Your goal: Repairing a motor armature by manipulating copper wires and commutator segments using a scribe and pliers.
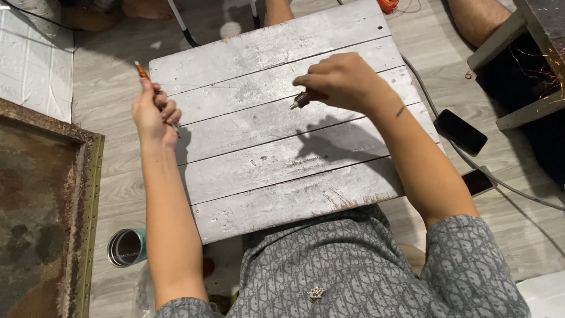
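Observation:
My left hand (154, 112) is closed around a thin orange-handled tool (141, 70) that sticks up past my thumb, held over the left edge of a grey metal panel (282, 159) made of parallel strips. My right hand (341, 79) hovers over the upper middle of the panel, its fingers pinched on a small dark metal piece (300, 100) whose tip points left. The two hands are apart. What the small piece is cannot be made out.
A rusty framed sheet (47, 206) lies on the floor at left. Below it stands a small teal can (126, 247). Two dark phones (460, 132) (478, 182) and a grey cable (500, 182) lie at right. Another person's legs (479, 17) are at top.

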